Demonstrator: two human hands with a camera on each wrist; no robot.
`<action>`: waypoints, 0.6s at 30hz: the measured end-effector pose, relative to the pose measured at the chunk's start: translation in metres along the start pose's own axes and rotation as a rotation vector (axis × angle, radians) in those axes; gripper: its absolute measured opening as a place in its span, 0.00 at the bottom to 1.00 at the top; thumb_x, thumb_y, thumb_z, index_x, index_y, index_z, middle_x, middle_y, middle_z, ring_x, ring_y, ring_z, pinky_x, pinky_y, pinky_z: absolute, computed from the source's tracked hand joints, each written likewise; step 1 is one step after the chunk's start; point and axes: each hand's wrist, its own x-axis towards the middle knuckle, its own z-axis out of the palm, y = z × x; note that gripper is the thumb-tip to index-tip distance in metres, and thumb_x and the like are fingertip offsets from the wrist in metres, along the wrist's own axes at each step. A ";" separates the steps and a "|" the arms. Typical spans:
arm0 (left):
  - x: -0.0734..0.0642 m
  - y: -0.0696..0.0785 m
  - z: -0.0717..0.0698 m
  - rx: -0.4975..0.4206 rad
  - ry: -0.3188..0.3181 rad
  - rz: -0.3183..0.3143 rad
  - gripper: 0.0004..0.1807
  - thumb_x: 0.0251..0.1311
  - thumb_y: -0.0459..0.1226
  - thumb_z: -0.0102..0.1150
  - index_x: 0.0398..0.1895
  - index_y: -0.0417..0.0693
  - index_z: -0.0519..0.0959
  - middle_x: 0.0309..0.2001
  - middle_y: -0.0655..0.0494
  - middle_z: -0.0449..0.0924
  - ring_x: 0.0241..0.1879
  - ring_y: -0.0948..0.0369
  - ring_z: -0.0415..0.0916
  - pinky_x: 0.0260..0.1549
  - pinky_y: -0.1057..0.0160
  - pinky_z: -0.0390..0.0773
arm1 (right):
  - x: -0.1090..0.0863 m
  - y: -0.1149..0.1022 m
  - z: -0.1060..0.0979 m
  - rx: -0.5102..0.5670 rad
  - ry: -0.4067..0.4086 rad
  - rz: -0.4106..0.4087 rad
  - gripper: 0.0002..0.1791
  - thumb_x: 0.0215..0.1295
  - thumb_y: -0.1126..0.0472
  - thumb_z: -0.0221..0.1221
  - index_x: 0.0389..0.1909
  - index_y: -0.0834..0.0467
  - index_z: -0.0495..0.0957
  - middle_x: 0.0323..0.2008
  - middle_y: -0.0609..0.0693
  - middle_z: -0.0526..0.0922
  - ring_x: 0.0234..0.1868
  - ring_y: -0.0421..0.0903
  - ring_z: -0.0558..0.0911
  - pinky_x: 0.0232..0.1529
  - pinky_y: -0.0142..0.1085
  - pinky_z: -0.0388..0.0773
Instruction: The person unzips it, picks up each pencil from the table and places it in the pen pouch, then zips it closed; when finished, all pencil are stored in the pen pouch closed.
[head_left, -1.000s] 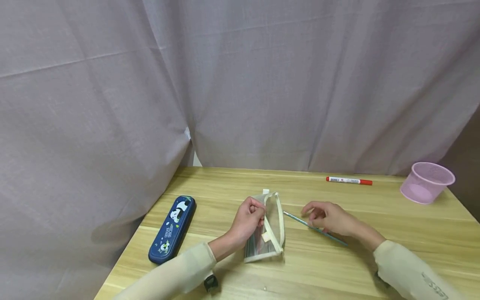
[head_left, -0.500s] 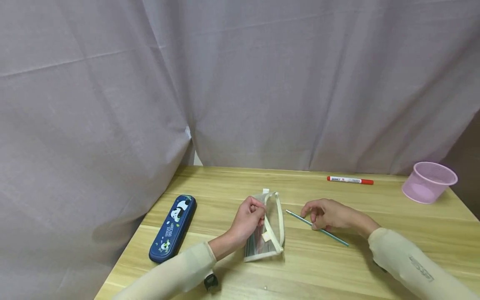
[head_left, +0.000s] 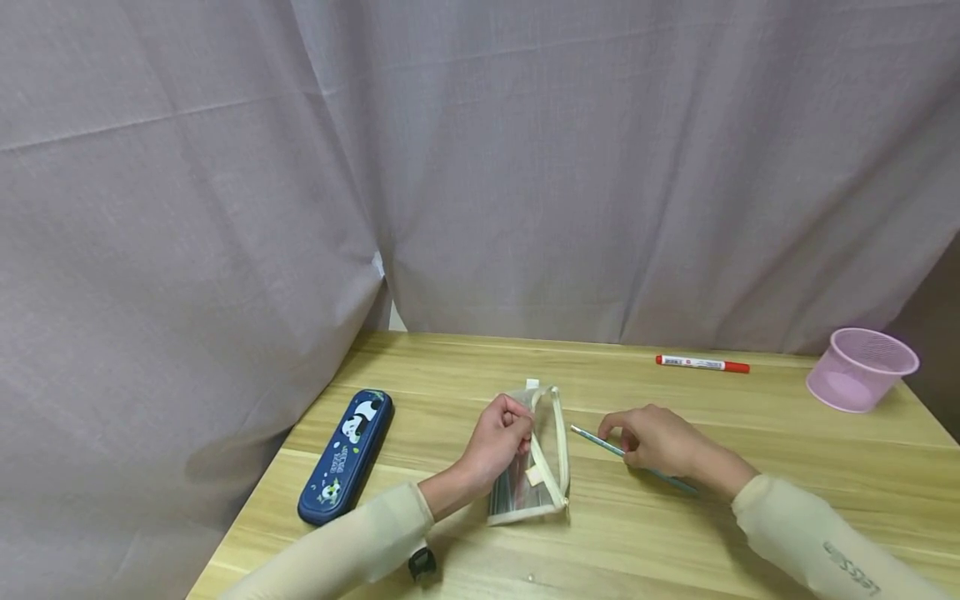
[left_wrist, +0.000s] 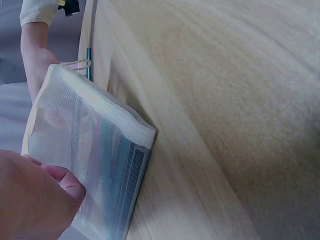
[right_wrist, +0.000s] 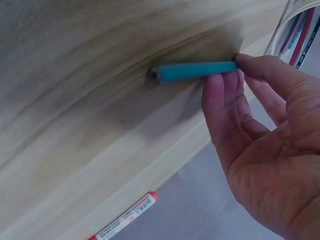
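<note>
My left hand [head_left: 491, 442] pinches the near-left edge of a see-through mesh pencil pouch [head_left: 564, 450] with cream zip trim, its mouth open to the right. In the left wrist view, long blue, teal and dark items show faintly through the pouch wall [left_wrist: 100, 125]. To its right, my right hand [head_left: 667, 442] holds a slim teal pencil [right_wrist: 195, 71] between thumb and fingers, low over the table. The eraser-like end of the pencil [head_left: 596, 439] points at the pouch mouth, a short gap apart. Part of the pencil is hidden behind the hand.
A navy panda pencil case [head_left: 345, 458] lies to the left. Near the back edge of the wooden table [head_left: 465, 358] is a red-and-white marker [head_left: 701, 363]. A pink mesh pen cup [head_left: 858, 371] stands at the back right, before a grey curtain [head_left: 510, 208].
My right hand has shifted slightly and now grips the pencil, which has moved only a little. The left hand and pouch have stayed in place.
</note>
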 end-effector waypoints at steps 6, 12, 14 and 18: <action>0.001 -0.001 0.000 0.003 -0.012 -0.006 0.04 0.68 0.27 0.55 0.42 0.42 0.72 0.27 0.58 0.75 0.24 0.66 0.71 0.25 0.73 0.73 | -0.003 -0.002 -0.005 -0.020 0.032 0.024 0.26 0.53 0.71 0.68 0.53 0.48 0.83 0.27 0.39 0.81 0.27 0.32 0.72 0.28 0.29 0.70; 0.001 0.000 -0.002 0.003 -0.011 -0.011 0.04 0.68 0.27 0.54 0.42 0.41 0.72 0.27 0.57 0.75 0.24 0.65 0.71 0.25 0.73 0.73 | -0.003 -0.012 -0.022 0.061 0.180 0.032 0.27 0.56 0.72 0.65 0.56 0.49 0.81 0.35 0.41 0.84 0.32 0.32 0.80 0.32 0.31 0.76; 0.002 -0.001 -0.001 0.004 -0.014 -0.009 0.04 0.68 0.26 0.54 0.43 0.39 0.72 0.27 0.57 0.74 0.24 0.65 0.71 0.25 0.73 0.73 | -0.003 -0.018 -0.027 0.097 0.230 0.030 0.27 0.57 0.72 0.64 0.57 0.50 0.81 0.37 0.41 0.85 0.35 0.34 0.82 0.35 0.32 0.79; 0.003 -0.001 0.000 0.003 -0.014 -0.017 0.03 0.69 0.27 0.54 0.43 0.39 0.72 0.27 0.57 0.74 0.24 0.65 0.71 0.25 0.73 0.73 | -0.002 -0.029 -0.034 0.167 0.336 0.011 0.26 0.60 0.72 0.65 0.59 0.52 0.80 0.39 0.43 0.87 0.39 0.37 0.85 0.40 0.34 0.83</action>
